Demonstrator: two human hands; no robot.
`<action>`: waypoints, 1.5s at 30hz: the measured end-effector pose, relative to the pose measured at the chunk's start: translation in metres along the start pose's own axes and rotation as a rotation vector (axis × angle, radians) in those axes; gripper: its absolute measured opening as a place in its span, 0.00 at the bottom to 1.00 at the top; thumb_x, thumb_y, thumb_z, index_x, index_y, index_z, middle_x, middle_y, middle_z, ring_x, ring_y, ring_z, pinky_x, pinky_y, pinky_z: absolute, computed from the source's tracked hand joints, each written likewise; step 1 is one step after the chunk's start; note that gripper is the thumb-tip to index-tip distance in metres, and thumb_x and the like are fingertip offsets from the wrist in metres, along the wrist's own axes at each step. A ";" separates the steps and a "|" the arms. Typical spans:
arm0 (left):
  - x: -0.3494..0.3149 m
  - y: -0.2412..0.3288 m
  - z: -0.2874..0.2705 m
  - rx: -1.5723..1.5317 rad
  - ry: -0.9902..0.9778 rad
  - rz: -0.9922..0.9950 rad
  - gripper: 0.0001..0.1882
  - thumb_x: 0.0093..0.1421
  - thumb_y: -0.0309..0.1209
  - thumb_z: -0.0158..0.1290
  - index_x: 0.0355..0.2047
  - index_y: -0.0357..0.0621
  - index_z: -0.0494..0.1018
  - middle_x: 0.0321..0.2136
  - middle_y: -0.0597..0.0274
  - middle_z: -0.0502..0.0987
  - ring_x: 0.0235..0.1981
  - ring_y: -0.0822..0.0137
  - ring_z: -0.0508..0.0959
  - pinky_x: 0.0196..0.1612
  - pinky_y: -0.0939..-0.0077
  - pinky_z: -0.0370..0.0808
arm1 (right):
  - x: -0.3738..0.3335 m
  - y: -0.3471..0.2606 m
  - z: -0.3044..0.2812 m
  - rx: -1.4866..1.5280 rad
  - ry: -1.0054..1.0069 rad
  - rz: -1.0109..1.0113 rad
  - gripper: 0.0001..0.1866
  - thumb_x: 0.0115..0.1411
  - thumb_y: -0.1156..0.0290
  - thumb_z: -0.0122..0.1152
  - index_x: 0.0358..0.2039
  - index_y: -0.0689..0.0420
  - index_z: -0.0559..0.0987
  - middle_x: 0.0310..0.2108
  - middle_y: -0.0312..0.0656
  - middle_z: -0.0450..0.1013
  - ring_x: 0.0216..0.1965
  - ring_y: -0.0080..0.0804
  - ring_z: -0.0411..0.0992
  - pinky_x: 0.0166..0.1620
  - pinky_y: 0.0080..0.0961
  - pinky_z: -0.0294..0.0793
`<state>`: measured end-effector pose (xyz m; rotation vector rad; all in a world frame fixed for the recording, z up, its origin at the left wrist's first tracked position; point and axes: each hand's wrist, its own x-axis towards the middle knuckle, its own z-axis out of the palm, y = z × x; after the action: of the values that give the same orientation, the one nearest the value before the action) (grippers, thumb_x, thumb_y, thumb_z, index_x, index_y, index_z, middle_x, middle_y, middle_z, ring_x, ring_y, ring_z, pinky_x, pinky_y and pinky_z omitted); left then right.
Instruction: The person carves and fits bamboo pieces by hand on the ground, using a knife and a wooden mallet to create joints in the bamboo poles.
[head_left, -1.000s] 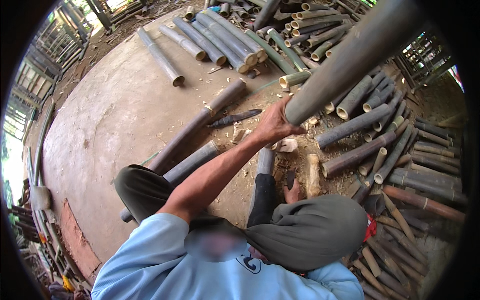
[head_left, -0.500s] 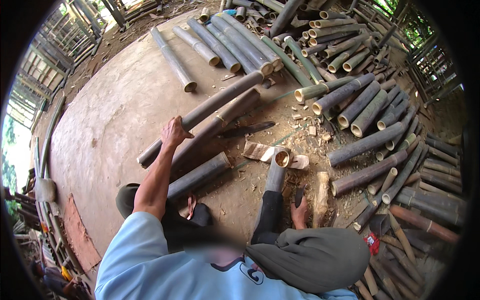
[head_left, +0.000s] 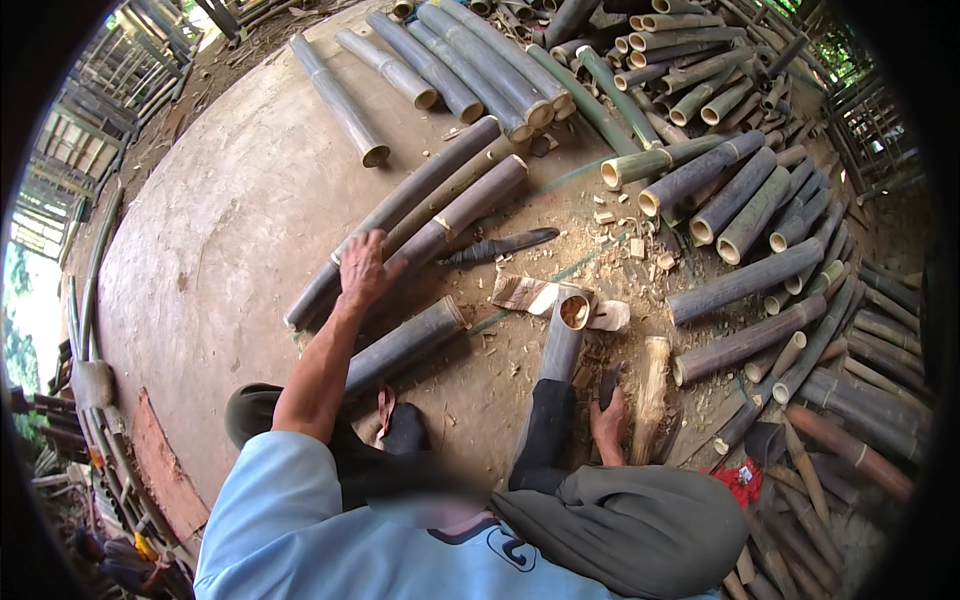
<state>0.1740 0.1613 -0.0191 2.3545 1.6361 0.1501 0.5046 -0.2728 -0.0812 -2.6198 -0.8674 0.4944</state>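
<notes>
Our left hand [head_left: 366, 270] lies over a dark bamboo tube [head_left: 430, 188], half open, with its fingers draped across and its thumb held apart; we cannot tell whether it grips. The tube lies on the bare floor [head_left: 200, 235], slanting from seven o'clock up toward one. Our right hand [head_left: 608, 425] is closed around a dark-bladed tool [head_left: 609, 384], whose blade points to twelve.

Just beyond the left hand, we see a brownish tube [head_left: 482, 198] at two o'clock, a dark knife [head_left: 503, 246] at three and a grey tube [head_left: 408, 346] at five.

From the right hand, a pale wooden log [head_left: 653, 385] lies close by at two o'clock. At eleven, an open-mouthed tube [head_left: 560, 348] holds chips, and its mouth overlaps a pale wood piece [head_left: 515, 292] in our view.

Farther out, we have a row of tubes [head_left: 470, 65] at one o'clock from the left hand and a lone tube [head_left: 340, 100] near twelve. From the right hand, stacked bamboo [head_left: 745, 285] spreads around one to two o'clock, and a red wrapper [head_left: 741, 484] lies at four.
</notes>
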 end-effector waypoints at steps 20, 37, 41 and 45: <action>0.034 0.210 -0.011 -0.571 0.283 0.586 0.34 0.46 0.24 0.65 0.56 0.44 0.69 0.49 0.48 0.74 0.53 0.46 0.72 0.57 0.59 0.70 | 0.006 0.003 -0.019 0.612 -0.221 0.012 0.22 0.60 0.67 0.59 0.54 0.59 0.72 0.37 0.47 0.76 0.40 0.45 0.77 0.43 0.42 0.75; -0.061 0.375 0.032 -0.353 -0.780 1.030 0.39 0.44 0.23 0.63 0.57 0.46 0.62 0.51 0.42 0.70 0.46 0.42 0.80 0.47 0.51 0.80 | 0.125 -0.064 -0.094 0.394 -0.504 0.129 0.27 0.66 0.56 0.56 0.61 0.55 0.68 0.52 0.53 0.71 0.54 0.47 0.72 0.58 0.42 0.73; -0.049 0.367 0.033 -0.657 -0.599 0.822 0.34 0.47 0.16 0.58 0.56 0.43 0.62 0.52 0.36 0.68 0.48 0.37 0.78 0.50 0.53 0.80 | 0.163 -0.121 -0.123 0.050 -0.639 0.033 0.25 0.66 0.58 0.56 0.58 0.58 0.69 0.51 0.54 0.72 0.51 0.48 0.73 0.58 0.41 0.75; -0.042 0.356 0.028 -0.898 -0.360 0.631 0.38 0.46 0.13 0.56 0.59 0.43 0.60 0.59 0.32 0.61 0.52 0.34 0.74 0.53 0.51 0.77 | 0.190 -0.184 -0.158 -0.461 -0.670 -0.394 0.18 0.62 0.64 0.59 0.46 0.63 0.77 0.44 0.52 0.77 0.44 0.45 0.77 0.50 0.44 0.79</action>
<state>0.4871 0.0013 0.0561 1.9049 0.4422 0.4396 0.6218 -0.0481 0.0938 -2.5603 -1.8479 1.2082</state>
